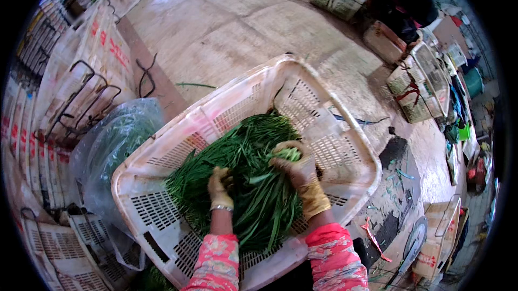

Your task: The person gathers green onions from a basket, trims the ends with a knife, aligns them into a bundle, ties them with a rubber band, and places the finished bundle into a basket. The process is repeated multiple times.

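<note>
A large white perforated plastic crate [245, 88] stands before me, with a heap of long, narrow leafy greens [259, 137] inside. My right hand [299, 169], in a yellowish glove, grips a bunch of greens [289, 153] by its pale cut ends. The leaves of that bunch trail down towards the crate's near side. On the left of the heap, my gloved left hand [220, 187] has its fingers curled in against the leaves. Whether those fingers hold any leaves is hidden. Both forearms reach over the crate's near rim.
A clear plastic bag [117, 145] of greens stands against the crate's left side. Stacked white crates [101, 52] with wire handles rise beyond it. At right are a dial scale [413, 238], a red strip [374, 239] on the floor and more crates [417, 84]. A person [408, 3] is at upper right.
</note>
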